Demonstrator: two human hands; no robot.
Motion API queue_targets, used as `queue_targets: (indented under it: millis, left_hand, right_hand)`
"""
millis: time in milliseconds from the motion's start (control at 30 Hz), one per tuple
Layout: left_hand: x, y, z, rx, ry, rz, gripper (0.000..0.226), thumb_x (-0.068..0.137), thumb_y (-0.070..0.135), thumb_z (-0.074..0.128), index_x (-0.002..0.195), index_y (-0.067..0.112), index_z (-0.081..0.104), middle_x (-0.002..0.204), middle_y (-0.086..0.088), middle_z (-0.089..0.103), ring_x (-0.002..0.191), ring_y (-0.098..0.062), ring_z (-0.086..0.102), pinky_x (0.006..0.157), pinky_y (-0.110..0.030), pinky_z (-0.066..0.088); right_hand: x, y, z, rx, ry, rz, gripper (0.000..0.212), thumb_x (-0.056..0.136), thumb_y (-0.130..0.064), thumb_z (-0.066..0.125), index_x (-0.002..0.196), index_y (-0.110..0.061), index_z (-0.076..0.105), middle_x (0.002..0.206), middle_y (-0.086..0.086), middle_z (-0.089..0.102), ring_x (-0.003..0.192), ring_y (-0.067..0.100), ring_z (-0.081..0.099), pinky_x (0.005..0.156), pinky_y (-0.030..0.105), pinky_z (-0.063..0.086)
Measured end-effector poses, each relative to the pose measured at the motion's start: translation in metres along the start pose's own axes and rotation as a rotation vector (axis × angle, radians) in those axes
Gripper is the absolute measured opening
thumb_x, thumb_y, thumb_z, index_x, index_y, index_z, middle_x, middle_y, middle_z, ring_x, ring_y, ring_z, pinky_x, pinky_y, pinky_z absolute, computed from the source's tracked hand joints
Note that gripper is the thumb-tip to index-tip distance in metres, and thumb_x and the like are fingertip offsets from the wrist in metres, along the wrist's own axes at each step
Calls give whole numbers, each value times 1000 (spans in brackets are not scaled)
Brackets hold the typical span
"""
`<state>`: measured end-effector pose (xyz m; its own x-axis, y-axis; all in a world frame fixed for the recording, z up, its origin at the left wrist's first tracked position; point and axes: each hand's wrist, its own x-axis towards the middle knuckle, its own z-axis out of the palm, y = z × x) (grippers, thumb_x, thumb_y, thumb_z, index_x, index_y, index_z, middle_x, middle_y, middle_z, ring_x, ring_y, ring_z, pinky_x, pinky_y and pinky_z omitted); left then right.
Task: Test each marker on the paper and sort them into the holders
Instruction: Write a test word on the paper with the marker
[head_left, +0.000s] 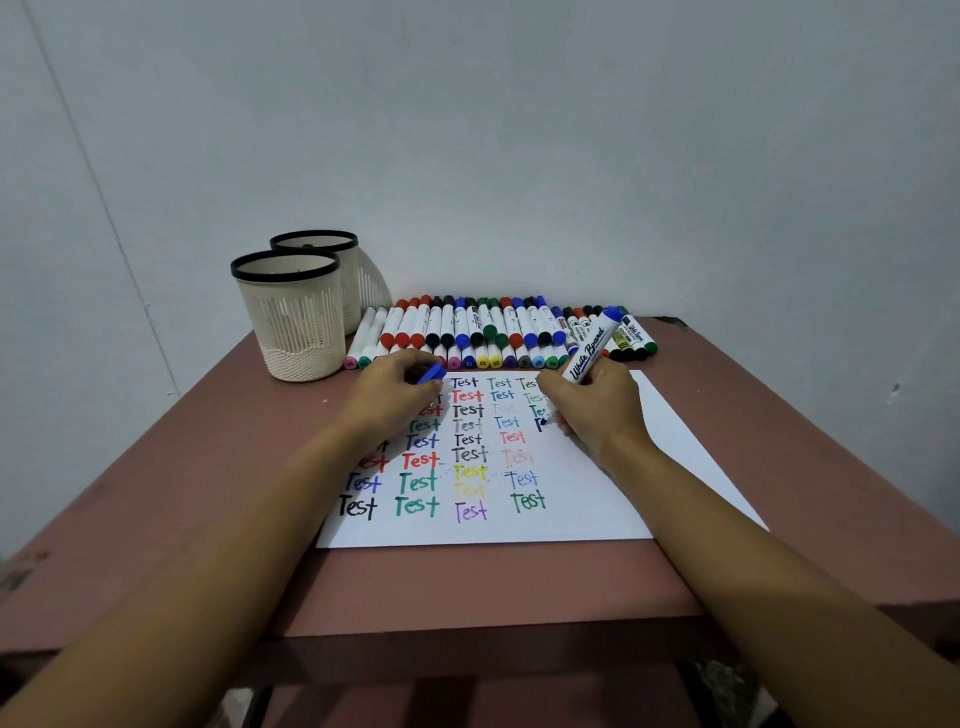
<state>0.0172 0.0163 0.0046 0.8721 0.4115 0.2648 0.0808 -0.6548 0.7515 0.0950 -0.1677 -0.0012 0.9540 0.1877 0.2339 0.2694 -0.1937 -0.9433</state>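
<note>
Surface (208, 467): I am watching a reddish-brown top carrying everything
Paper (649, 467): lying in the middle, showing columns of coloured "Test" words
Marker row (467, 332): capped markers lying side by side just behind the paper
Near holder (291, 322): standing back left, far holder (337, 249) just behind it
Right grip (592, 410): gripping the whiteboard marker (589, 351), tip touching the paper
Left grip (389, 395): pinching the blue cap (432, 373) over the paper's top-left

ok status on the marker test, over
Right grip holds blue whiteboard marker, tip on the paper. Left grip pinches blue cap. Holders stand left of marker row, nothing blocking them.
</note>
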Motion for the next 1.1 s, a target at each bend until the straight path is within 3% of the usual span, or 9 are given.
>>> queue_targets:
  millis: [200, 400, 467, 633, 833, 1100]
  left_hand:
    - [0, 0, 0, -9, -3, 1, 34, 90, 15, 57, 124, 16, 57, 115, -2, 59, 93, -12, 54, 63, -9, 35]
    - [-1, 1, 0, 0, -4, 4, 34, 90, 16, 57, 124, 17, 56, 114, -2, 59, 93, -13, 55, 62, -10, 36]
    - [-1, 1, 0, 7, -4, 8, 34, 91, 16, 57, 125, 17, 56, 116, -3, 59, 94, -13, 54, 63, -10, 36]
    - [-1, 1, -1, 31, -3, 18, 34, 91, 16, 56, 125, 16, 56, 117, -3, 59, 94, -12, 53, 63, -10, 35]
    - [-1, 1, 0, 39, -7, 22, 34, 91, 16, 56, 125, 16, 56, 117, -4, 59, 95, -13, 53, 68, -17, 38]
    - [-1, 1, 0, 30, -12, 20, 34, 91, 16, 55, 125, 15, 56, 116, -3, 58, 95, -13, 53, 68, -17, 37]
  right_hand:
    - [-1, -2, -1, -22, -18, -20, 17, 79, -13, 64, 67, -10, 53, 64, 8, 57, 51, 16, 49, 44, 21, 41]
    - [-2, -1, 0, -1, 5, -7, 15, 79, -15, 64, 73, -8, 53, 69, 7, 55, 63, 18, 49, 56, 30, 41]
    - [-2, -3, 0, -8, 31, -18, 13, 81, -15, 64, 82, -3, 58, 75, 8, 57, 67, 17, 51, 58, 29, 43]
    - [-3, -5, -1, -41, 23, -19, 14, 81, -15, 65, 81, -3, 59, 75, 7, 59, 68, 16, 52, 60, 28, 43]
    - [-3, -6, -1, -61, 16, -18, 17, 82, -15, 63, 72, -10, 51, 67, 1, 52, 59, 11, 45, 51, 22, 38]
    - [-2, -5, -1, -26, 96, -12, 17, 81, -16, 65, 78, -1, 57, 72, 8, 56, 65, 16, 51, 56, 26, 42]
